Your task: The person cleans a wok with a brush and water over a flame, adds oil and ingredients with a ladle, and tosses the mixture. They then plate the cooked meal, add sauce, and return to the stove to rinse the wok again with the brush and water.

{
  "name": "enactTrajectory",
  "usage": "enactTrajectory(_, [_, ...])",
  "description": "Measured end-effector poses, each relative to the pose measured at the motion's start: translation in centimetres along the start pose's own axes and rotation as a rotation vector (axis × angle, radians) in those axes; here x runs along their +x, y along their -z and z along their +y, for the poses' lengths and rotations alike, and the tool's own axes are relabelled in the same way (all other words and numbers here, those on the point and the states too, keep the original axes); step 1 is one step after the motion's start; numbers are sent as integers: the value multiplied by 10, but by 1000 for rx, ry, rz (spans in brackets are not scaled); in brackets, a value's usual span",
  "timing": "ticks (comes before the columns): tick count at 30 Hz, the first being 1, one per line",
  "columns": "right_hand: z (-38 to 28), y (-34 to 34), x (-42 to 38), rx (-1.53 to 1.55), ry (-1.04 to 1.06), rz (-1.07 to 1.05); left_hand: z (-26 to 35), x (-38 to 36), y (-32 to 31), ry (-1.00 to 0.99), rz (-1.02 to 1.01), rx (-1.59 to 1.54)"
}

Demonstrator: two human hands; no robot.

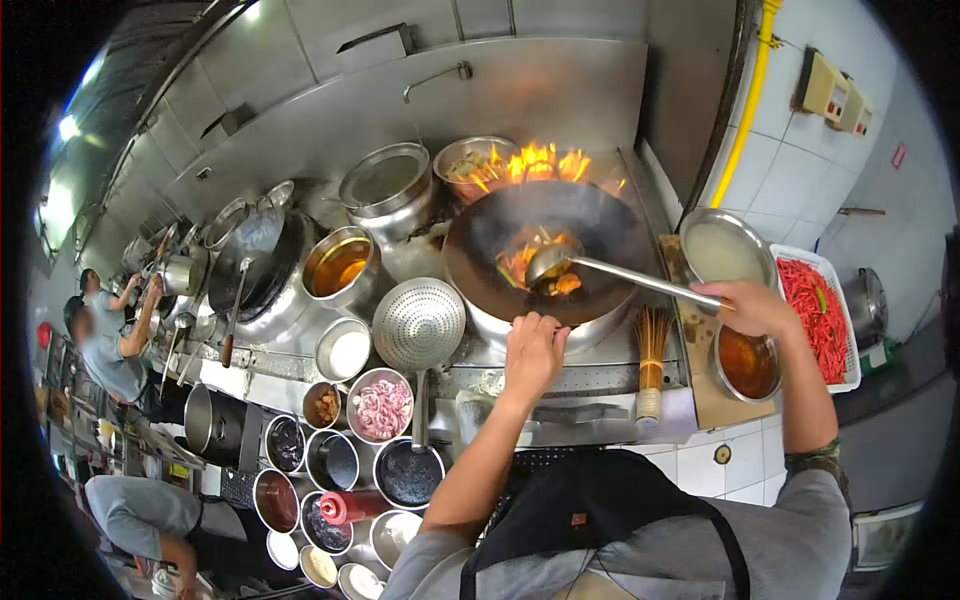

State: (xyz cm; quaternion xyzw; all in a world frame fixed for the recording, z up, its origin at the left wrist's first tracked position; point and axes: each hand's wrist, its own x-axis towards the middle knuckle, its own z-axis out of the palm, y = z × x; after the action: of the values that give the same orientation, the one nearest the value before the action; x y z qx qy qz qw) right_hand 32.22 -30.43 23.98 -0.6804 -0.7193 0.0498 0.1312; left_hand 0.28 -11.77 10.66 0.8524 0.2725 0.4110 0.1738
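A large dark wok [478,250] sits on the burner with flames [545,163] rising behind its far rim. My left hand [533,358] is closed at the wok's near edge; the exact grip under the fingers is hidden. In my right hand [752,308] is the handle end of a long metal ladle [645,278]. The ladle's bowl rests in the wok, against a small heap of orange and green food [516,262]. Steam or smoke blurs part of the wok's inside.
Left of the wok are a perforated strainer [419,322], a pot of amber liquid [341,264] and several ingredient bowls, one with sliced pink food [381,407]. To the right are a bamboo brush [651,365] and a basket of red chillies [812,315]. Co-workers [110,335] stand far left.
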Motion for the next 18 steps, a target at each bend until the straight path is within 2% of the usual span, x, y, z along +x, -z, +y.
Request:
enactTrajectory(3, [-44, -14, 11, -65, -329, -24, -8, -39, -14, 76, -103, 159])
enactTrajectory(5, [-41, -24, -21, -60, -260, 126, -14, -88, -11, 23, -121, 72])
enactTrajectory(7, [-35, -23, -47, 45, -145, 268, 17, -83, 25, -5, -87, -12])
enactTrajectory(8, [-41, -17, -53, 161, -268, 197, 17, -68, 29, -52, -45, 40])
enactTrajectory(9, [-49, -20, -59, 291, -351, 166, 28, -46, 39, 44, -70, 125])
enactTrajectory(10, [-57, -22, -64, 416, -438, 143, 29, -21, 42, 44, -22, 29])
enactTrajectory(11, [-60, -28, -61, 466, -476, 132, 24, -6, 36, 27, -3, 82])
enactTrajectory(12, [-61, -40, -57, 517, -513, 116, 13, 5, 28, 38, -37, 26])
enactTrajectory(13, [-56, -54, -50, 565, -545, 109, 1, 6, 18, 28, -51, 13])
enactTrajectory(14, [-47, -81, -44, 680, -379, 252, -11, 9, 8, 20, -63, -1])
enactTrajectory(16, [-54, -94, -40, 722, -436, 268, -18, 7, 9, -9, -56, -59])
enactTrajectory(18, [-61, -98, -54, 794, -507, 258, -15, -20, 32, 82, 3, 30])
